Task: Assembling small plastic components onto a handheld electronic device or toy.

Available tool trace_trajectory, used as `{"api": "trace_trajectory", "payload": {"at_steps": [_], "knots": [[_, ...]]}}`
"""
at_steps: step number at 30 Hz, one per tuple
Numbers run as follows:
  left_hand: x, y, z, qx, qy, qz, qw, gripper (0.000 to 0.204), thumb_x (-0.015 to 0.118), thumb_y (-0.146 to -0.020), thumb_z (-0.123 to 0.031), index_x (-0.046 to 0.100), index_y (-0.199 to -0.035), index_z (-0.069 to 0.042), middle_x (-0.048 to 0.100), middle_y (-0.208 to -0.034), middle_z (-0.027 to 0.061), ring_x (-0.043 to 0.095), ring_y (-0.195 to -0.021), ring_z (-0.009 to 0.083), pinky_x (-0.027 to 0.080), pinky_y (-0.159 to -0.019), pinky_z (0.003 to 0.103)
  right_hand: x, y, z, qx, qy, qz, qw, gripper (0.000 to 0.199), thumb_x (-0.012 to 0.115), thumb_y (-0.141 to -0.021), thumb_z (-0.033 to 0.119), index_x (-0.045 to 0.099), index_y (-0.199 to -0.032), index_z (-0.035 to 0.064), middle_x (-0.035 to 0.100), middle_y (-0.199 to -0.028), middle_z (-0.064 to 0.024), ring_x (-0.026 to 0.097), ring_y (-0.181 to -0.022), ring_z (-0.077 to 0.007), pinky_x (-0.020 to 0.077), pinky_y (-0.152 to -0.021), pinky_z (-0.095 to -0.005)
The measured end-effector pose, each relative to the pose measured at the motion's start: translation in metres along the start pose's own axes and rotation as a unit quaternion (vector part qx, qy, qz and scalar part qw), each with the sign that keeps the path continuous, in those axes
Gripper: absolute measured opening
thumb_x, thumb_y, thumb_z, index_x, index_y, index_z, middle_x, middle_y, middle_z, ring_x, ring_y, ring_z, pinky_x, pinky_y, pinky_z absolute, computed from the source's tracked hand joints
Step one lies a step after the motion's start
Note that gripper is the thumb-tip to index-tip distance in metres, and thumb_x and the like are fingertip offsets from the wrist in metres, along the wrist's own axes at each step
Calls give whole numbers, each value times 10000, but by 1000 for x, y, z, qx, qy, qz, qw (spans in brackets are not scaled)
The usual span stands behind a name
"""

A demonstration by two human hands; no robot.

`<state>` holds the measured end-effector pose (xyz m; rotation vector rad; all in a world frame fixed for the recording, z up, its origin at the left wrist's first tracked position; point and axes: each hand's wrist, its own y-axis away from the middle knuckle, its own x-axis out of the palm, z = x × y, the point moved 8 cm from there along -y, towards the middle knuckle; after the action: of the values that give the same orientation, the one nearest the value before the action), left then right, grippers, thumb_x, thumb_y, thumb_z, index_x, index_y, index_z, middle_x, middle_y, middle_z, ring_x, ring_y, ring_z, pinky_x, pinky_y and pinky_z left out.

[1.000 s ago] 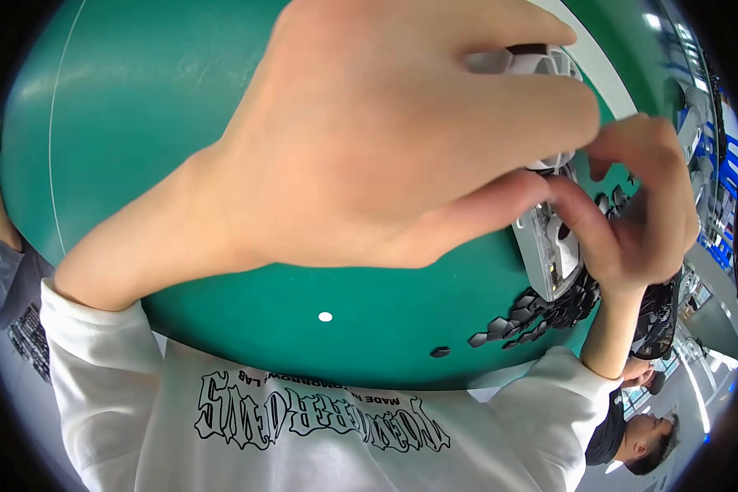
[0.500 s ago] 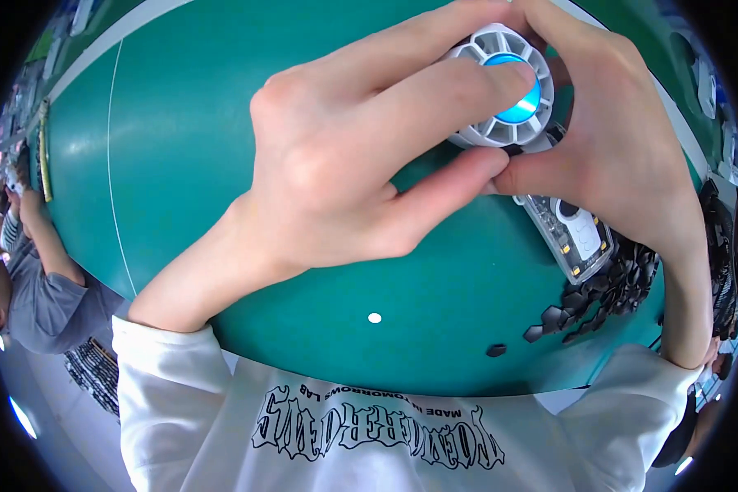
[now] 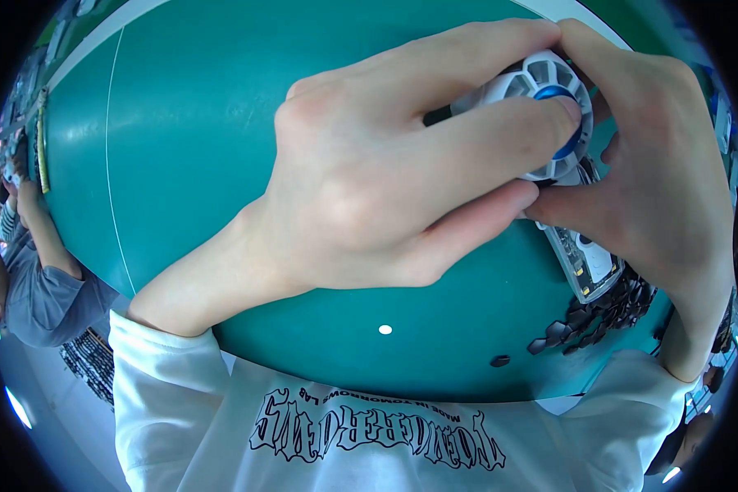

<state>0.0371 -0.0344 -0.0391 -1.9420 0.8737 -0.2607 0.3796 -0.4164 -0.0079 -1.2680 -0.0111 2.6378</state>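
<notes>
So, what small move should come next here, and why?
Probably ease the left hand's index finger off the blue centre of the white round part, with the right hand staying at its side. That fingertip covers much of the blue, hiding its condition from view.

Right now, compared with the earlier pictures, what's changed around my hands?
The wheel's blue centre has come into view; over the last half second it darkened, and the wheel moved right and slightly nearer you with both hands. Your right hand has come in around it, though its grip is partly hidden. Your left hand keeps a finger on the centre. The case and black tiles stayed put.
</notes>
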Motion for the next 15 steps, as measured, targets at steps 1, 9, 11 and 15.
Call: {"api": "trace_trajectory", "payload": {"at_steps": [1, 9, 11, 15], "knots": [[2, 2, 3, 7, -6, 3, 1000, 350, 798, -620, -56, 743, -965, -84, 728, -1143, 166, 741, -852, 304, 606, -701, 345, 57, -68, 57, -2, -9, 10, 1000, 532, 887, -641, 123, 660, -1097, -29, 693, -919, -153, 666, -822, -244, 521, -727, -345], [4, -8, 8, -86, -54, 124, 987, 404, 816, -710, -119, 701, -1093, -64, 717, -1152, 210, 721, -948, 350, 590, -781, 379, 196, -261, 198, 28, -5, 85, 996, 532, 881, -644, 152, 664, -1099, -20, 695, -929, -154, 678, -854, -248, 524, -753, -349], [1, -16, 3, -109, -65, 163, 978, 425, 820, -736, -137, 686, -1130, -55, 713, -1155, 225, 714, -988, 366, 584, -813, 394, 197, -270, 199, 38, 5, 97, 995, 532, 880, -645, 159, 665, -1099, -18, 696, -931, -154, 681, -862, -249, 525, -759, -350], [-2, -25, -6, -120, -107, 222, 962, 460, 827, -774, -165, 663, -1186, -41, 708, -1158, 248, 704, -1048, 390, 576, -860, 415, 204, -265, 182, 115, 5, 80, 990, 767, 895, -535, 114, 655, -1257, 12, 733, -976, -164, 732, -849, -316, 567, -740, -344]]}}
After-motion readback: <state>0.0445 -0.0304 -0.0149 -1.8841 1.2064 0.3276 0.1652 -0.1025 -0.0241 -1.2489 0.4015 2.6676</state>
